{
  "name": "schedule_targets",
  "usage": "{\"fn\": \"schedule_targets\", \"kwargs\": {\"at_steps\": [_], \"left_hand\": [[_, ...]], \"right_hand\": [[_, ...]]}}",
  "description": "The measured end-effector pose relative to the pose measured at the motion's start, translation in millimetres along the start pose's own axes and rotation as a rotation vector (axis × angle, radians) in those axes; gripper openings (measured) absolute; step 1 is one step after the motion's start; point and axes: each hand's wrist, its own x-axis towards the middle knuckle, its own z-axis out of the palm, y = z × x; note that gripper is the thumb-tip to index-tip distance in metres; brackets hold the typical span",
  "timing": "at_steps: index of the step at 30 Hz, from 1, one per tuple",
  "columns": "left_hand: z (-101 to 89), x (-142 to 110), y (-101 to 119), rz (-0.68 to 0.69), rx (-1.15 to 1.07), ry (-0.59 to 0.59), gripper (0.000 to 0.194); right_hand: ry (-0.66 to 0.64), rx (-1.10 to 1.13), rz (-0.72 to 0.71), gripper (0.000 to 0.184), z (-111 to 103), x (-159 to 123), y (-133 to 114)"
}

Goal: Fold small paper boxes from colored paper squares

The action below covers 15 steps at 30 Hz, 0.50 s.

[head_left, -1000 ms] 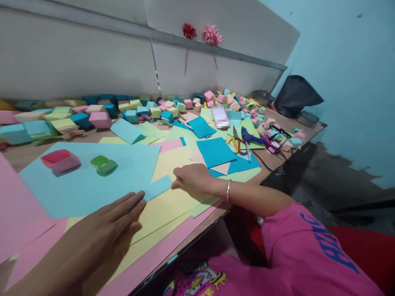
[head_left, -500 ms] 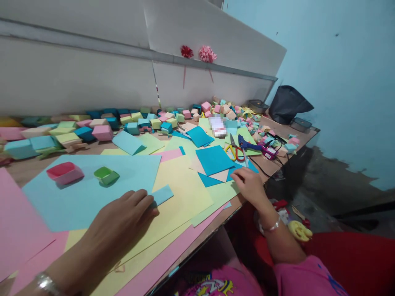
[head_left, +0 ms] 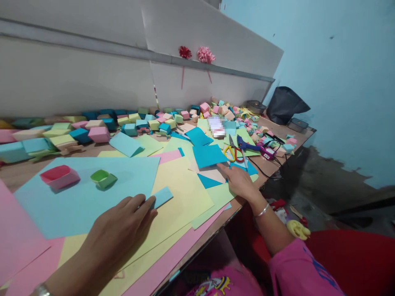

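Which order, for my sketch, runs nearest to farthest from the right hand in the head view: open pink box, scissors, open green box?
1. Scissors, just beyond the right hand.
2. Green box, left, on light-blue paper.
3. Pink box, farther left, same paper.

Papercraft workspace — coloured sheets (head_left: 210,154), scissors (head_left: 235,149), glue gun (head_left: 247,144), paper boxes (head_left: 99,135)

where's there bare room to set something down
Bare patches: the yellow sheet between the blue strip and the right hand, and the near part of the light blue sheet, between the pink box, green box and left hand. Crowded: the back edge, where paper boxes line the board, and around the scissors and glue gun.
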Motion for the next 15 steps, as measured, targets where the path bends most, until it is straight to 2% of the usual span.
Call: {"fn": "schedule_targets", "kwargs": {"at_steps": [3,6,8,11,15], "left_hand": [[-0.1,0,-2,-0.015,-0.015,-0.024,0.027],[0.7,0,-2,-0.026,-0.049,-0.046,0.027],[1.4,0,-2,-0.036,-0.058,-0.05,0.027],[1.9,-1,-2,-0.039,-0.047,-0.051,0.025],[1.3,-1,-1,-0.032,-0.048,-0.091,0.024]], "right_hand": [[0.06,0.009,-0.035,0.055,-9,16,2],[0.119,0.014,-0.177,0.051,-16,31,6],[0.04,0.021,-0.276,0.048,-15,39,6],[-0.074,0.006,-0.306,0.044,-7,44,4],[-0.066,0.004,-0.298,0.042,-3,43,0]]}}
